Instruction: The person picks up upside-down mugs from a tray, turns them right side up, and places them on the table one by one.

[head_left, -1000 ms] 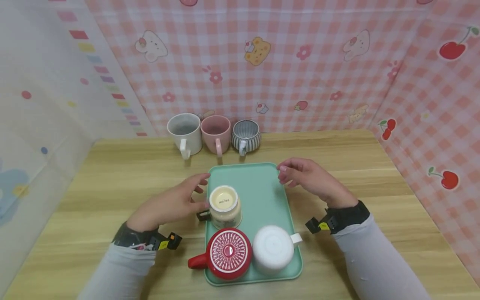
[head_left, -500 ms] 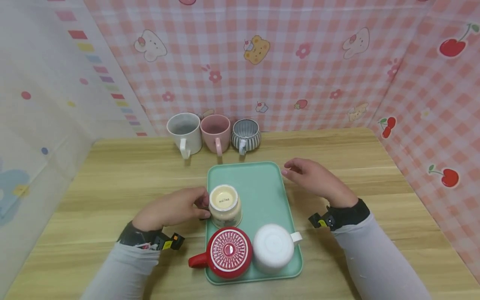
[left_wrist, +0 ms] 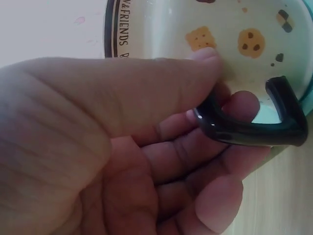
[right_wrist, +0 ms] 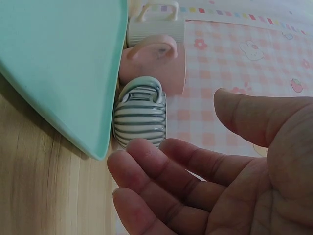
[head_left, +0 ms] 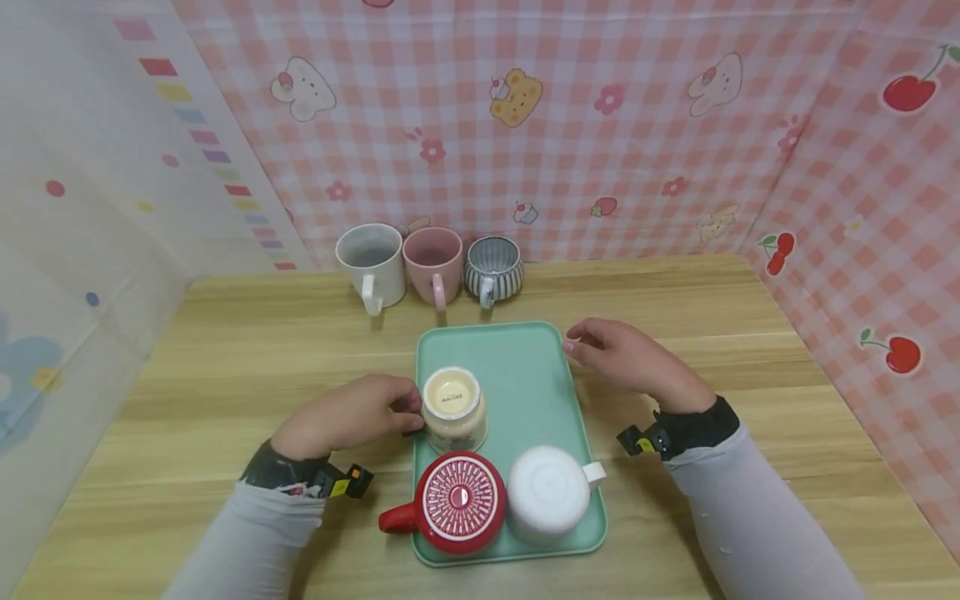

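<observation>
A cream mug with cookie prints stands upside down on the left side of a green tray. My left hand holds its black handle, thumb on the near side and fingers curled behind; the head view mostly hides that handle. Close by, an upside-down red mug has its handle pointing left over the tray's edge. To its right a white mug is also bottom up. My right hand, fingers loosely bent and holding nothing, is beside the tray's far right corner.
Along the back, upright, stand a white mug, a pink mug and a grey striped cup, handles facing me. Behind them hangs a pink checked cloth. Wooden tabletop surrounds the tray.
My left hand has moved right and its fingers have closed on the cream mug's handle. My right hand has drawn slightly right, off the tray's edge. The mugs stay put.
</observation>
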Demonstrator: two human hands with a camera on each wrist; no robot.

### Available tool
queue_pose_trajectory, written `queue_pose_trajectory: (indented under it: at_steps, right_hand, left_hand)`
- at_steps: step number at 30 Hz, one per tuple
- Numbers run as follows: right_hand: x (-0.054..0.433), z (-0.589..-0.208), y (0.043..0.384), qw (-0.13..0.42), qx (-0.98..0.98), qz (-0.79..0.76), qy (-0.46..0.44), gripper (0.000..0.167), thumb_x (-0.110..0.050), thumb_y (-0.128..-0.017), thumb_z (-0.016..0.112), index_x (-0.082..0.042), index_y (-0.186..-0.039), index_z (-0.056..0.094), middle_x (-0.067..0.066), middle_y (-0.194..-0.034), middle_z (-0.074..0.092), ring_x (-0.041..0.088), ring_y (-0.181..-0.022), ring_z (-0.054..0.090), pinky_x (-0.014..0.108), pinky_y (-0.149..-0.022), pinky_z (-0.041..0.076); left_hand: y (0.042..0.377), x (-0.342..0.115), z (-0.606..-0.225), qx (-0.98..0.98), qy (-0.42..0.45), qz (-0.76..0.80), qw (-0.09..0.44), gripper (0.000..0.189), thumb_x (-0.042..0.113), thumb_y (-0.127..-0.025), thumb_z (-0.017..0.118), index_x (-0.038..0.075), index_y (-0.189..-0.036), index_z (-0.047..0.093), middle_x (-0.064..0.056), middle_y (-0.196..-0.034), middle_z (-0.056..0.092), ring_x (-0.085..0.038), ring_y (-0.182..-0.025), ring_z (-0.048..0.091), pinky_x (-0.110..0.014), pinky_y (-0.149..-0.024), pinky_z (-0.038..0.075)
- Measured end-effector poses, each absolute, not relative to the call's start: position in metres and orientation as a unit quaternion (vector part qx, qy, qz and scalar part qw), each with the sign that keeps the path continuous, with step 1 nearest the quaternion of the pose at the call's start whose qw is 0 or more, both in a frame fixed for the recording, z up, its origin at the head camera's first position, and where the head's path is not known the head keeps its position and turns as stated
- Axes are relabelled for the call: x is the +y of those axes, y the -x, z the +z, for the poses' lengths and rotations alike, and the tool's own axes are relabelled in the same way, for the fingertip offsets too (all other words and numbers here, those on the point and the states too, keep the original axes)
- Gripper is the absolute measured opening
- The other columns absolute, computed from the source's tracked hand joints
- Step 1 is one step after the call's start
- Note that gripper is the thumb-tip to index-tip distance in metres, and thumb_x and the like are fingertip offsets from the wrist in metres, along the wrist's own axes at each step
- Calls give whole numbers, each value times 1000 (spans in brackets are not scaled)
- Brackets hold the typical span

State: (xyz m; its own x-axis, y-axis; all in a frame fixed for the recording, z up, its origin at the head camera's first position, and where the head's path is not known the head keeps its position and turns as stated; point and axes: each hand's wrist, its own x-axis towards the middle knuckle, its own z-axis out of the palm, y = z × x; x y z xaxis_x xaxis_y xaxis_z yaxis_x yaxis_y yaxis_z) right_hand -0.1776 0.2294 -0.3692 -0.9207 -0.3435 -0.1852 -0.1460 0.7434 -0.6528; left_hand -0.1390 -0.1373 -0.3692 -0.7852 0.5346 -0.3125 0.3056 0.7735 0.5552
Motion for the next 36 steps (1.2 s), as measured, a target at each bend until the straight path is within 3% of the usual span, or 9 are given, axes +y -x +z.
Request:
queue_pose_trajectory:
  at_steps: [14, 36]
  right_hand:
    - [227, -370, 178, 153, 920, -333, 137, 44, -34, -109, 53, -1, -137, 61, 20, -128, 68, 33, -116, 65, 52, -97, 56]
    - [225, -367, 175, 161, 914, -343, 144, 44, -35, -109, 53, -1, -136, 62, 19, -127, 69, 31, -114, 66, 50, -96, 56]
  left_hand:
    - [141, -136, -377, 910, -264, 241, 209, 14, 25, -104, 62, 22, -106, 76, 9, -93, 69, -9, -85, 58, -36, -89, 55]
    - [143, -124, -389, 905, -309, 239, 168, 18, 28, -107, 57, 18, -101, 71, 8, -82, 59, -9, -80, 54, -30, -79, 51]
